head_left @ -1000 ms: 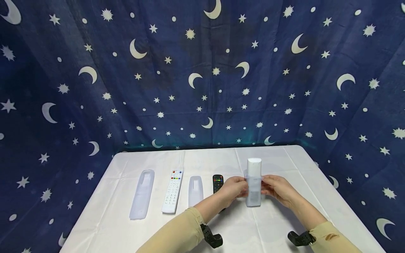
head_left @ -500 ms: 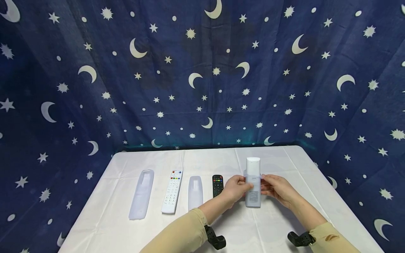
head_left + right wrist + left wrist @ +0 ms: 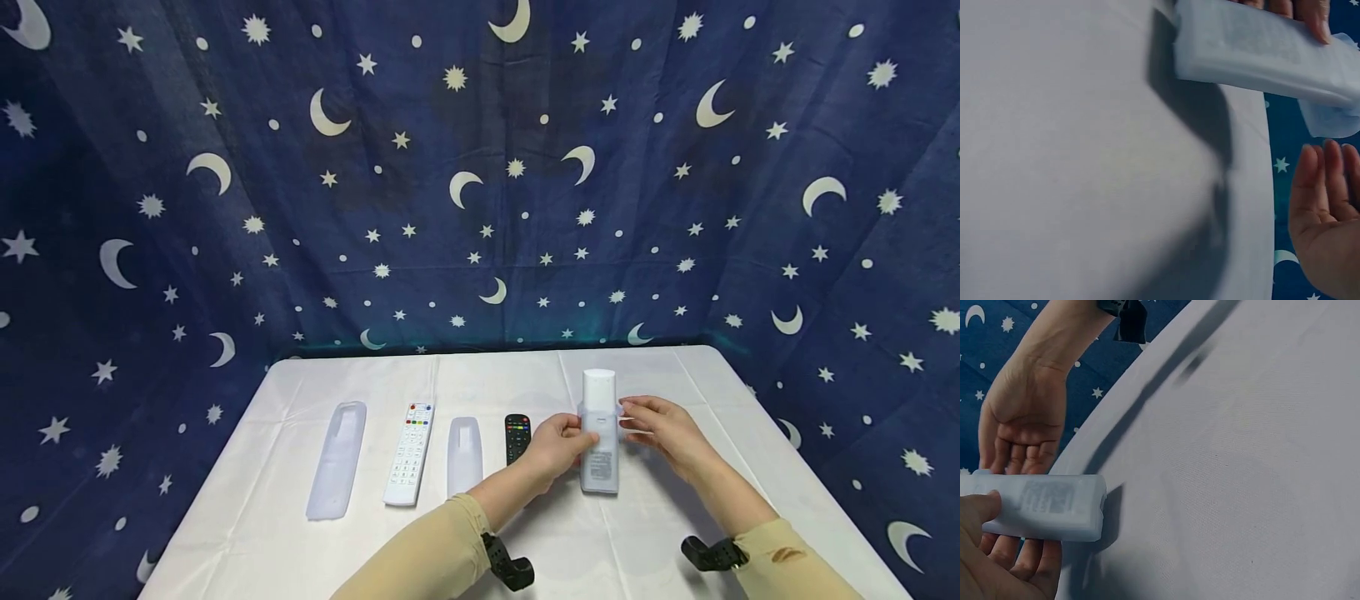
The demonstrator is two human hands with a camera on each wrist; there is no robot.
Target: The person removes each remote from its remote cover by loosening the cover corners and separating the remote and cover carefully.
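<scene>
A white remote control [image 3: 599, 386] stands on end over the right part of the table, its back towards the head camera. A translucent silicone remote cover [image 3: 600, 471] encloses its lower part, while the white top sticks out. My left hand [image 3: 557, 450] holds the covered remote from the left, thumb across its back and fingers behind. In the right wrist view a loose flap of the cover [image 3: 1329, 119] hangs out at the side. My right hand [image 3: 667, 433] is on the right with fingers extended, fingertips close to the cover's edge; the right wrist view shows a gap there.
To the left lie a long translucent cover [image 3: 336, 462], a white remote [image 3: 408, 458] with buttons up, a smaller translucent cover [image 3: 464, 454] and a black remote [image 3: 517, 433] partly behind the left hand. A starry blue curtain [image 3: 480, 208] hangs behind the white-clothed table [image 3: 262, 467].
The left thumb has come round onto the covered remote's back. The right hand has risen slightly and its fingers have spread away from the cover.
</scene>
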